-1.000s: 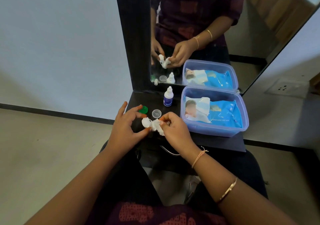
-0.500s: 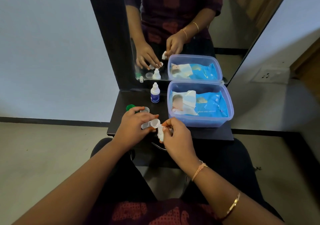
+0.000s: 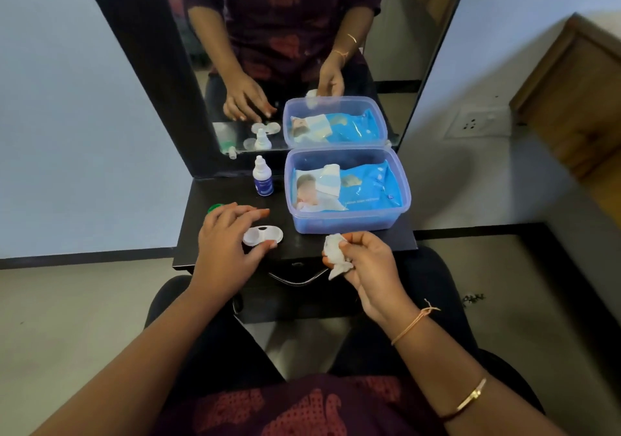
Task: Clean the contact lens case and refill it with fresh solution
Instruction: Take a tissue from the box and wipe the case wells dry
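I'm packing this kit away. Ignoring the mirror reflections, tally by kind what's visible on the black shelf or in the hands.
Lens case: 1
Green cap: 1
Solution bottle: 1
Plastic tub: 1
Wipes pack: 1
Crumpled wipe: 1
Total: 6

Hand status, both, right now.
Left hand: open, fingers spread over the lens case, thumb at its edge.
Right hand: closed, gripping a crumpled white wipe.
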